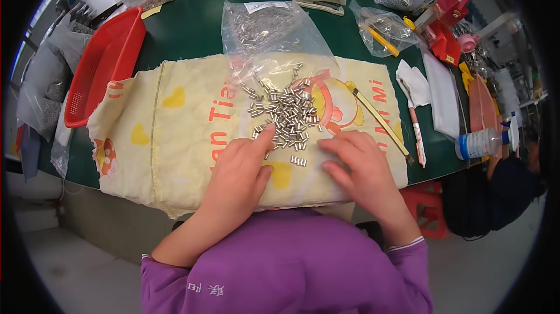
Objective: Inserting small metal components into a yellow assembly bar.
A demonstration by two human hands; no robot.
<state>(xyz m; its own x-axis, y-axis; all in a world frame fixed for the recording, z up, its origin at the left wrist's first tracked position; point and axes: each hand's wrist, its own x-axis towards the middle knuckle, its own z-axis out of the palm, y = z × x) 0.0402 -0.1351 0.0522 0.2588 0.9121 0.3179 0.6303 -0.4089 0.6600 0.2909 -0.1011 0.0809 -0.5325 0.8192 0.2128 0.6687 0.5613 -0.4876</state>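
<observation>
A heap of small silvery metal cylinders (289,113) is spread on a pale yellow printed cloth (186,168). My left hand (238,168) rests at the heap's near left edge, its index finger stretched out to touch the pieces and its thumb apart. Just below the heap, several cylinders (298,161) lie side by side in a short row, between my two hands. To the right of that row, my right hand (363,169) is held over the cloth with fingers spread and nothing visible in them. Behind the heap lies a clear plastic bag (262,31) with more cylinders inside.
At the left stands a red plastic basket (111,60). Tweezers (382,121) lie on the cloth's right side, with a marker pen (417,136) beyond. A stapler (319,0) sits at the back of the green table (198,28). A spray bottle (481,143) is far right.
</observation>
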